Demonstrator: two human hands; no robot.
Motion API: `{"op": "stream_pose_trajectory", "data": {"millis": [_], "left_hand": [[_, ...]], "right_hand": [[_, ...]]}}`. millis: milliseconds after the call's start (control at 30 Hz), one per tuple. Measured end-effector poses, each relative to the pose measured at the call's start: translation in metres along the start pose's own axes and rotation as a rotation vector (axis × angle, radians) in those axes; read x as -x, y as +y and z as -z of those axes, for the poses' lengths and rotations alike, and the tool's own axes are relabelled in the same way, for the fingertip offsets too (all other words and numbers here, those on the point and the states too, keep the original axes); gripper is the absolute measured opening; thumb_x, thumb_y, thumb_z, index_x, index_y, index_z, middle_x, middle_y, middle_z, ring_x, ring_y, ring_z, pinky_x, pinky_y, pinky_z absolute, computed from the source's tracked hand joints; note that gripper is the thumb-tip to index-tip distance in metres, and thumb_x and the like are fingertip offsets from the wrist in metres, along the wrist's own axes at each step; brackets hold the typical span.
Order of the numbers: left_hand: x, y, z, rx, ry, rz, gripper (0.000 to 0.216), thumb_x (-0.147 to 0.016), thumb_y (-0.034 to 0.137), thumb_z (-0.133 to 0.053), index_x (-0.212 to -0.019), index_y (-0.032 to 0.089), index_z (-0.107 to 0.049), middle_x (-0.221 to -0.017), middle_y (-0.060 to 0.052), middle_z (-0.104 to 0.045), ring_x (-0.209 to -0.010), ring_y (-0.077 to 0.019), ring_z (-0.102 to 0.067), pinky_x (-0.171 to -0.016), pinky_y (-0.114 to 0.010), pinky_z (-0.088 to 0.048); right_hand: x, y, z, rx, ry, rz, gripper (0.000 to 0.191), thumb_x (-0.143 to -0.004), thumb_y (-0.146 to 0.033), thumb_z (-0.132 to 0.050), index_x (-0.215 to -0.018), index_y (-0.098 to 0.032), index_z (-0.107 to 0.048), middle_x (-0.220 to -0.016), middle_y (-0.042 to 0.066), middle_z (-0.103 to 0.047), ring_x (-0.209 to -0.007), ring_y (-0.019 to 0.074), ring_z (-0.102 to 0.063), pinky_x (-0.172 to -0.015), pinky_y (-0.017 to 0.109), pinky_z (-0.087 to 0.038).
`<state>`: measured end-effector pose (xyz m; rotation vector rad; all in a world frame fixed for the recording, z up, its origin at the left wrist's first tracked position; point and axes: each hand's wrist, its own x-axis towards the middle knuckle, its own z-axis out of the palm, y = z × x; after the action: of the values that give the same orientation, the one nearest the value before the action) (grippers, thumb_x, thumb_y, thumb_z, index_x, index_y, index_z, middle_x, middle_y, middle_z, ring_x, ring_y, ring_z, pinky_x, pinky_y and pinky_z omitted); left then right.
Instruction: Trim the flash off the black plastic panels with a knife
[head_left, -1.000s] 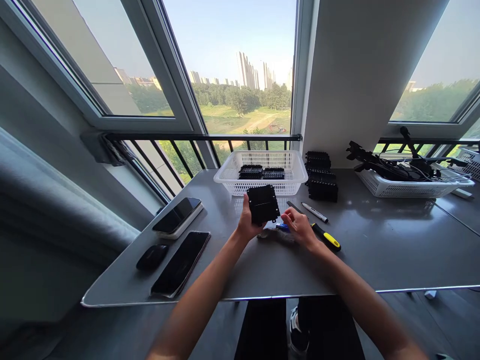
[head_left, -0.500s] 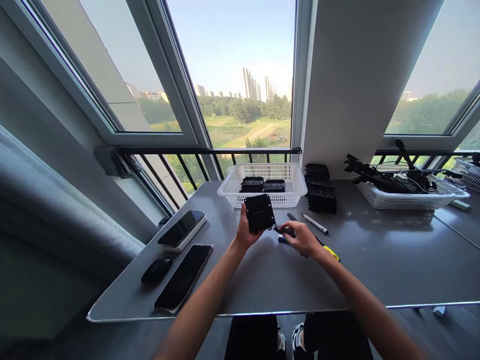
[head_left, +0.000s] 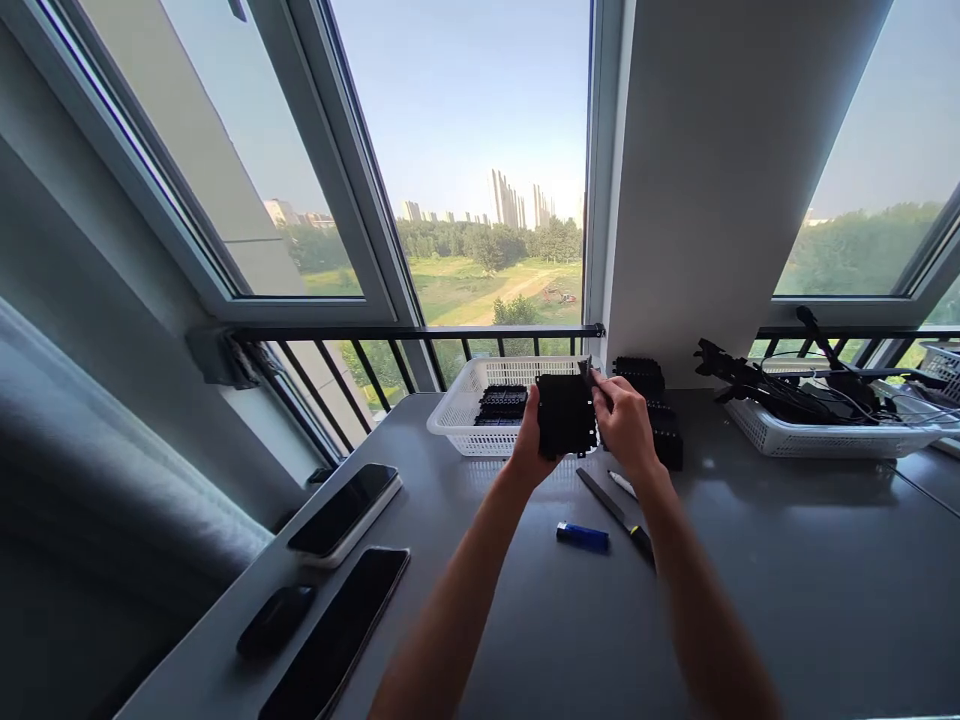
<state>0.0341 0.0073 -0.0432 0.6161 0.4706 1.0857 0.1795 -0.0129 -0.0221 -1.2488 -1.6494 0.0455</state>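
My left hand (head_left: 527, 450) is closed around the lower left side of a square black plastic panel (head_left: 566, 415) with small tabs along its edges. The panel is held up in front of the white basket. My right hand (head_left: 626, 418) grips a small dark tool (head_left: 586, 373), whose tip shows at the panel's upper right corner; the rest is mostly hidden by the fingers. Below the hands, a blue lighter (head_left: 583, 537) and a long flat file (head_left: 604, 497) with a black and yellow handle lie on the table. A white marker (head_left: 622, 485) is partly covered by my right forearm.
Black parts lie in the white basket (head_left: 457, 425). More black panels (head_left: 666, 440) are stacked to its right. Another basket (head_left: 810, 437) with cables and black gear stands further right. Two phones (head_left: 345, 510) and a black case (head_left: 276, 620) lie at the left. A window railing runs behind.
Both hands have risen and shifted right with the panel. The tool in my right hand has gone from the panel's lower right corner to its upper right. The lighter and file are more exposed.
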Motion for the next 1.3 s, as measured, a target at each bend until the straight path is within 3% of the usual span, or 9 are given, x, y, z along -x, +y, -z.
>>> {"op": "stream_pose_trajectory", "data": {"millis": [167, 267, 467, 633, 867, 1033, 1100, 1200, 1300], "left_hand": [[-0.013, 0.004, -0.001, 0.043, 0.071, -0.010, 0.062, -0.089, 0.060, -0.045, -0.126, 0.012, -0.060, -0.101, -0.011, -0.074, -0.087, -0.0230, -0.071, -0.078, -0.031, -0.057], [-0.016, 0.010, -0.003, 0.060, 0.094, -0.043, 0.060, -0.090, 0.057, -0.044, -0.126, 0.012, -0.060, -0.101, -0.010, -0.074, -0.091, -0.0235, -0.070, -0.084, -0.032, -0.055], [-0.010, 0.020, -0.003, 0.076, 0.070, -0.031, 0.059, -0.091, 0.057, -0.044, -0.126, 0.012, -0.060, -0.098, -0.010, -0.075, -0.090, -0.0236, -0.071, -0.087, -0.033, -0.055], [-0.007, 0.024, -0.003, 0.092, -0.005, -0.011, 0.060, -0.091, 0.057, -0.042, -0.129, 0.013, -0.057, -0.111, -0.012, -0.072, -0.106, -0.0277, -0.067, -0.098, -0.039, -0.050], [-0.009, 0.029, 0.004, 0.139, 0.029, -0.004, 0.058, -0.091, 0.056, -0.043, -0.128, 0.013, -0.059, -0.111, -0.011, -0.072, -0.105, -0.0270, -0.067, -0.096, -0.037, -0.052], [-0.013, 0.048, 0.019, 0.198, 0.201, -0.120, 0.058, -0.090, 0.057, -0.045, -0.125, 0.013, -0.061, -0.092, -0.009, -0.076, -0.080, -0.0227, -0.072, -0.076, -0.033, -0.059], [-0.012, 0.056, 0.024, 0.185, 0.215, -0.120, 0.058, -0.091, 0.056, -0.043, -0.127, 0.013, -0.059, -0.092, -0.010, -0.076, -0.077, -0.0222, -0.072, -0.071, -0.032, -0.059], [-0.010, 0.061, 0.026, 0.127, 0.214, -0.080, 0.060, -0.091, 0.058, -0.043, -0.129, 0.013, -0.057, -0.093, -0.011, -0.075, -0.076, -0.0233, -0.073, -0.066, -0.033, -0.060], [-0.007, 0.053, 0.021, 0.077, 0.175, 0.024, 0.062, -0.088, 0.059, -0.047, -0.129, 0.013, -0.057, -0.093, -0.012, -0.075, -0.078, -0.0248, -0.073, -0.066, -0.033, -0.060]], "right_hand": [[-0.001, -0.003, -0.010, 0.203, -0.127, 0.032, 0.047, -0.095, -0.019, -0.037, -0.140, -0.019, -0.049, -0.104, 0.011, -0.063, -0.085, 0.0199, -0.062, -0.077, 0.029, -0.048], [-0.001, -0.005, -0.018, 0.151, -0.162, 0.065, 0.047, -0.095, -0.017, -0.036, -0.140, -0.020, -0.050, -0.106, 0.010, -0.061, -0.087, 0.0192, -0.062, -0.082, 0.029, -0.048], [0.000, -0.006, -0.023, -0.038, -0.118, 0.042, 0.047, -0.098, -0.022, -0.034, -0.143, -0.018, -0.045, -0.102, 0.010, -0.061, -0.086, 0.0184, -0.061, -0.083, 0.030, -0.050], [-0.001, -0.008, -0.020, 0.018, -0.096, 0.011, 0.051, -0.098, -0.024, -0.031, -0.149, -0.019, -0.034, -0.097, 0.009, -0.059, -0.081, 0.0186, -0.059, -0.079, 0.031, -0.050], [0.001, -0.017, -0.022, 0.217, -0.297, -0.015, 0.059, -0.094, -0.014, -0.030, -0.152, -0.020, -0.027, -0.100, 0.011, -0.062, -0.082, 0.0213, -0.062, -0.074, 0.030, -0.048], [0.005, -0.035, -0.012, 0.285, -0.611, 0.011, 0.056, -0.090, -0.012, -0.037, -0.145, -0.019, -0.043, -0.092, 0.009, -0.068, -0.076, 0.0199, -0.064, -0.065, 0.027, -0.045], [0.005, -0.037, -0.001, 0.233, -0.656, 0.018, 0.050, -0.089, -0.013, -0.041, -0.135, -0.023, -0.056, -0.091, 0.007, -0.070, -0.078, 0.0191, -0.065, -0.067, 0.026, -0.045], [0.001, -0.032, 0.013, 0.115, -0.476, -0.038, 0.044, -0.088, -0.016, -0.043, -0.126, -0.027, -0.064, -0.097, 0.005, -0.070, -0.081, 0.0181, -0.064, -0.070, 0.026, -0.046], [-0.002, -0.024, 0.016, 0.015, -0.184, -0.115, 0.046, -0.094, -0.022, -0.037, -0.138, -0.024, -0.052, -0.094, 0.006, -0.067, -0.073, 0.0163, -0.061, -0.064, 0.025, -0.047]]}}
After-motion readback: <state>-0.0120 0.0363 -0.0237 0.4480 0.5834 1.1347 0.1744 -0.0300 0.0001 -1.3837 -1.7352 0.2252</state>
